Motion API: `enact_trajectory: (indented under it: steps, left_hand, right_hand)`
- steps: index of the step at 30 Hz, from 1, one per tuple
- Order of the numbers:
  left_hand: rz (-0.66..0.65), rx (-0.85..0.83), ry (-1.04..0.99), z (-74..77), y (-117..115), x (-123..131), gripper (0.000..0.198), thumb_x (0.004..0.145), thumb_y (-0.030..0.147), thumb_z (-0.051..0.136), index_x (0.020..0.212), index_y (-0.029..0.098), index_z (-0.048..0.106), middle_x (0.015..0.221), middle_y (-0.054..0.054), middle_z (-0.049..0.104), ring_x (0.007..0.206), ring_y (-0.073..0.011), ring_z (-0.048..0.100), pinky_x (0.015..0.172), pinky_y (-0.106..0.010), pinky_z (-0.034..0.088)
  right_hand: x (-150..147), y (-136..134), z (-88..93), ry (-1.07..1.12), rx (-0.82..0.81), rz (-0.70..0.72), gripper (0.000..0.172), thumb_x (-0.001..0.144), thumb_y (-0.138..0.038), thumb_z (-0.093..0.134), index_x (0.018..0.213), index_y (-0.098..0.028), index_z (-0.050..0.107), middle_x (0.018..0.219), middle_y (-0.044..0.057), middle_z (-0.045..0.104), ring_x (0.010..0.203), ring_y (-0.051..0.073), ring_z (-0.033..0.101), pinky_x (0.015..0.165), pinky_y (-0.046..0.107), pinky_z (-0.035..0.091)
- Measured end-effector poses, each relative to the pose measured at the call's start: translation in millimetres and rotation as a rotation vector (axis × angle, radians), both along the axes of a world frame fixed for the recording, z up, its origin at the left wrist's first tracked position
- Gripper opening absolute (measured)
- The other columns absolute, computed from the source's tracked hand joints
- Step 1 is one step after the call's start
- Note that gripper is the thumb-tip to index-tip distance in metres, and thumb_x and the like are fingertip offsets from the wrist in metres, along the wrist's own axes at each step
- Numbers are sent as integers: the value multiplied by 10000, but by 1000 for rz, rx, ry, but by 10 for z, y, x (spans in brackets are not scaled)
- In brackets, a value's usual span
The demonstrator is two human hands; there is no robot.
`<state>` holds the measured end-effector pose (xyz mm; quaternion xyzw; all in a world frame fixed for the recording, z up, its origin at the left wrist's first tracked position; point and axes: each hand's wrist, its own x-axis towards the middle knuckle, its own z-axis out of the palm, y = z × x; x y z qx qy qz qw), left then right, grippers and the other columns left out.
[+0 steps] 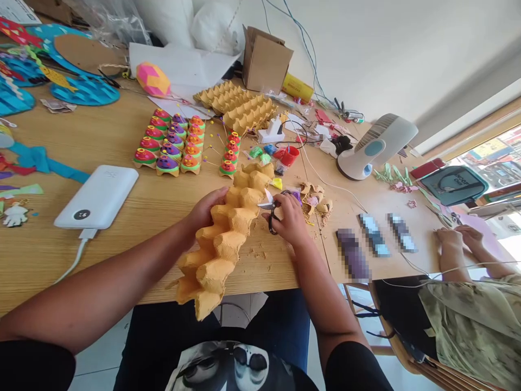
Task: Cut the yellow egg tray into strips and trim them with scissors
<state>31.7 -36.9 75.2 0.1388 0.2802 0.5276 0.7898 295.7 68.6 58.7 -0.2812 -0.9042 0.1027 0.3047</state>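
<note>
Holding the carton (226, 217) by its left edge in the left hand (206, 210), wrapped around it with fingers partly hidden, probably to steady its slant over the front edge of the table (280, 271). Gripping scissors (272, 207) in the right hand (292, 220), curled about the handles, with blades parted at the carton's right side, likely for control.

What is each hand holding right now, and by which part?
The left hand holds the orange egg-carton strip by its left side, in the far half; the right hand holds the scissors by their black handles.
</note>
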Motion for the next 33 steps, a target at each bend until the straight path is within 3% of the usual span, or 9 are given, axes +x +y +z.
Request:
enact_trajectory:
  steps: [7, 16, 21, 33]
  left_hand:
    - [-43, -72, 48, -46, 1, -68, 483, 1115, 524, 606, 1515, 331, 794, 859, -64, 854, 732, -315, 833, 638, -379, 677]
    - [-40, -135, 99, -38, -18, -150, 459, 1082, 491, 678, 1493, 346, 822, 844, -63, 856, 661, -303, 802, 610, -378, 661]
    - [-57, -142, 112, -42, -36, -159, 432, 1064, 525, 688, 1427, 357, 850, 810, -65, 840, 636, -301, 798, 555, -365, 654]
    - [-141, -79, 53, -125, -6, -252, 392, 1055, 537, 703, 1324, 308, 871, 741, -56, 809, 642, -284, 785, 606, -339, 668]
  right_hand:
    - [36, 36, -27, -42, -36, 11, 376, 1046, -529, 870, 1255, -246, 740, 1039, 86, 744, 1004, 315, 683, 942, 440, 557]
    - [88, 42, -17, -76, 25, 59, 186, 1101, -349, 779, 1254, -242, 781, 960, 73, 723, 916, 289, 656, 850, 395, 545]
    - [129, 8, 24, -121, 67, 84, 196, 1100, -235, 708, 1271, -234, 804, 942, 78, 718, 942, 295, 656, 848, 387, 536]
    - [119, -11, 25, -146, 44, 93, 137, 1137, -303, 718, 1176, -244, 835, 838, 44, 705, 828, 247, 635, 771, 333, 480]
